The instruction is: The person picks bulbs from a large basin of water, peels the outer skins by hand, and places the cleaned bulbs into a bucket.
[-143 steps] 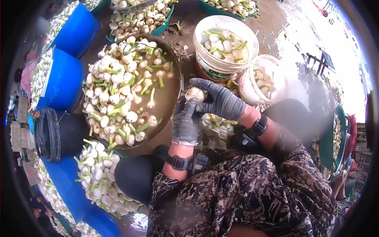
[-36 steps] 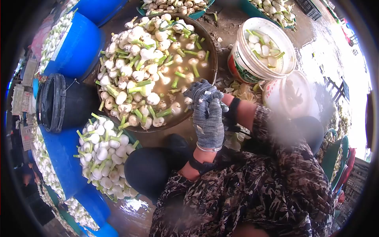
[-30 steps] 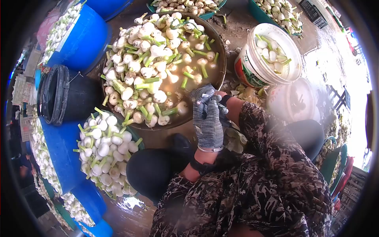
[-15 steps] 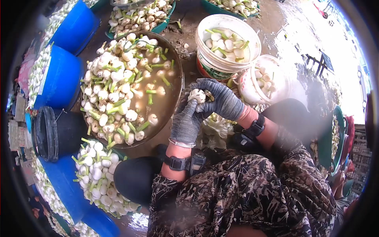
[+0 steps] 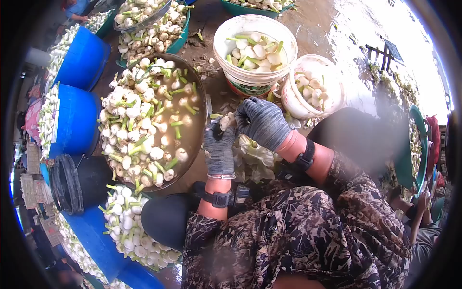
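Observation:
My left hand (image 5: pixel 220 149), in a grey knit glove, holds a garlic bulb (image 5: pixel 226 121) with a short green stem pointing left. My right hand (image 5: pixel 265 124), gloved the same way, has its fingers curled closed at the bulb's right side, on its brownish outer skin; the fingertips are partly hidden. To the left of my hands, a wide round basin (image 5: pixel 204 96) of muddy water holds many garlic bulbs with cut stems. Loose peeled skins (image 5: pixel 255 156) lie below and behind my hands.
Beyond my hands stand a white bucket (image 5: pixel 255 21) of cleaned bulbs in water and a smaller white pail (image 5: pixel 290 94) with bulbs. Blue tubs (image 5: pixel 77 123), a black bucket (image 5: pixel 89 179) and a heap of white bulbs (image 5: pixel 127 216) line the left. Green basins (image 5: pixel 417 144) stand right.
My hands have shifted slightly left and drawn apart, and the bulb has turned so its stem shows on the left. The view has tilted, so the basin and buckets appear moved.

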Available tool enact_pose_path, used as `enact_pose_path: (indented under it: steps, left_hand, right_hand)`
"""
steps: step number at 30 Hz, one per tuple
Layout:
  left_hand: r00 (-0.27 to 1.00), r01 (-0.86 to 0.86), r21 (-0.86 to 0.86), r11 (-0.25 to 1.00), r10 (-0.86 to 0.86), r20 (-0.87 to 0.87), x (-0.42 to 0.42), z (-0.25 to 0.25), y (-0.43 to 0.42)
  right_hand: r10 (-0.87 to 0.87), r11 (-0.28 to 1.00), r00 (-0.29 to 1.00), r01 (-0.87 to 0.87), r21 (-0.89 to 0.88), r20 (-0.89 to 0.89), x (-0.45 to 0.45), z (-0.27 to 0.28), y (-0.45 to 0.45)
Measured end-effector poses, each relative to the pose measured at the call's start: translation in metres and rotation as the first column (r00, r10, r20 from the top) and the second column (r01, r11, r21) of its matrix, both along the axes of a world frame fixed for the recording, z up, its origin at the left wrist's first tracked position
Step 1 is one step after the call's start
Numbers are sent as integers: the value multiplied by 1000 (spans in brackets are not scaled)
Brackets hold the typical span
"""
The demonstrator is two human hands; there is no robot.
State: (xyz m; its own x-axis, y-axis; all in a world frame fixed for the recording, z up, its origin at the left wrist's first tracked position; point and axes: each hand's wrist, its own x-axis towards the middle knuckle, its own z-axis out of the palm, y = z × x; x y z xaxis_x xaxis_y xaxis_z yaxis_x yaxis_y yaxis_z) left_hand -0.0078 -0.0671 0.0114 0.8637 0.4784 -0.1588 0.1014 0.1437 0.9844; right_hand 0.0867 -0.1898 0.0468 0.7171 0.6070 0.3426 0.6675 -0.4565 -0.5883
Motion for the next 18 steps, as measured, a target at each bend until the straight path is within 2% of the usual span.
enact_pose_path:
  steps: [1, 2, 3, 4, 5, 6, 7, 9, 11, 12, 14, 15, 17, 18]
  left_hand:
    - [1000, 19, -50, 999, -18, 25, -2, 0, -1]
    - [995, -42, -120, 992, 52, 80, -2, -4, -3]
    - [996, -39, -123, 992, 49, 75, -4, -6, -5]
    - [984, -24, -324, 946, 80, 162, -4, 5, -7]
    - [962, 11, -508, 861, 129, 240, -5, 11, -8]
    - [956, 37, -597, 802, 145, 255, -8, 1, -3]
    - [956, 37, -597, 802, 145, 254, -10, -1, 2]
    - [948, 101, -666, 739, 131, 289, -14, -4, 12]
    - [939, 143, -658, 739, 109, 326, -15, -7, 21]
    - [949, 137, -654, 744, 90, 301, -14, -9, 24]
    - [960, 131, -652, 747, 69, 272, -13, -4, 22]
    - [961, 133, -680, 721, 73, 266, -12, 3, 16]
    - [963, 138, -705, 696, 71, 259, -11, 8, 10]
    - [984, 112, -480, 870, -31, 174, -11, 7, 10]
  right_hand:
    - [-5, 1000, 1000, 5, -4, -3, 2, 1, 0]
    - [10, 999, 993, -6, 37, -118, 3, 2, 1]
    - [30, 997, 972, -12, 78, -231, 4, 2, 1]
    - [35, 987, 930, 25, 158, -366, 7, -3, 2]
    - [33, 987, 930, 27, 158, -367, 12, -11, 2]
    - [-49, 988, 935, 96, 119, -350, 19, -21, 1]
    - [-129, 983, 935, 165, 81, -330, 27, -27, -2]
    - [-263, 962, 950, 246, -119, -166, 44, -36, -10]
    - [-203, 977, 977, 206, 46, -67, 40, -21, -12]
    - [-195, 979, 979, 198, 46, -65, 36, -14, -11]
    - [111, 973, 991, -123, 194, 74, 22, 12, -5]
    - [194, 960, 968, -221, 173, 156, 17, 16, -3]
    - [276, 956, 943, -290, 48, 187, 12, 13, -3]
    - [276, 956, 943, -290, 52, 188, 10, 13, -4]
